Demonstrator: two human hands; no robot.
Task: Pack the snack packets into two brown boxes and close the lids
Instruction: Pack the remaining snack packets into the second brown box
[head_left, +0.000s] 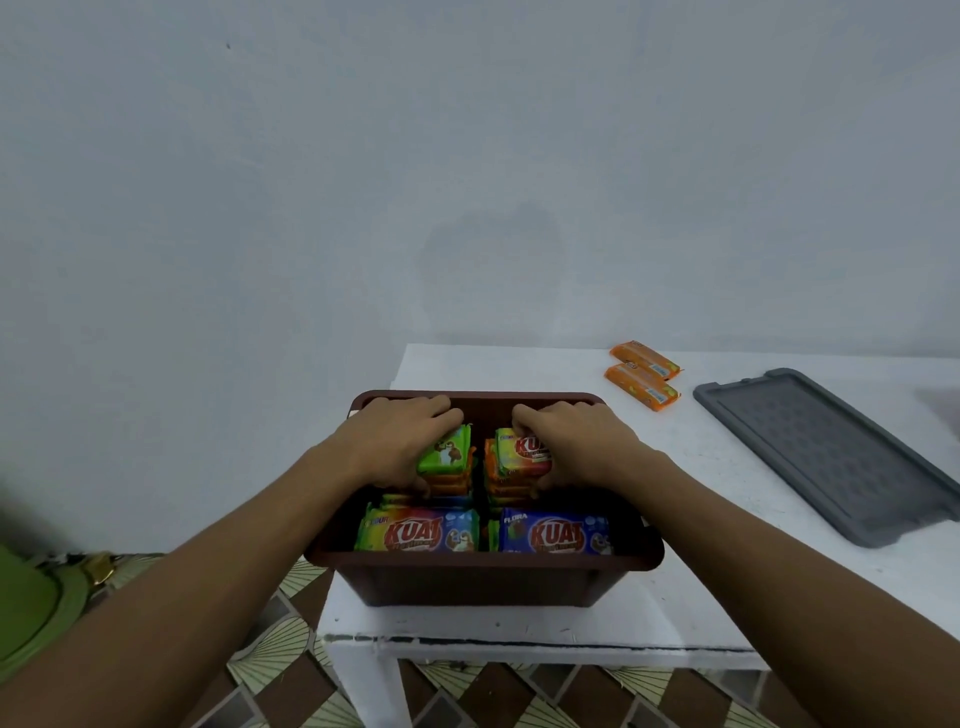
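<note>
Head camera looks down on a brown box (483, 577) standing open on a white table (519, 364), and both of the person's hands are inside it at the far end. The left hand (395, 441) grasps the left stack (448, 457) of snack packets, fingers curled over its far edge and thumb at its near edge; a green wrapper lies on top. The right hand (576, 447) grips the right stack (523, 457) the same way, just beside the first, with a narrow gap between the two piles. Nearer the person than the hands, two more packets lie flat in the box: a rainbow packet (415, 535) below the left wrist and a blue packet (553, 535) below the right wrist. Beyond the right hand and off to its right, two orange packets (643, 375) lie side by side on the table, outside the box. Farther right of them lies a grey lid (831, 457), flat on the tabletop. Under the left forearm a tiled floor (291, 649) shows.
</note>
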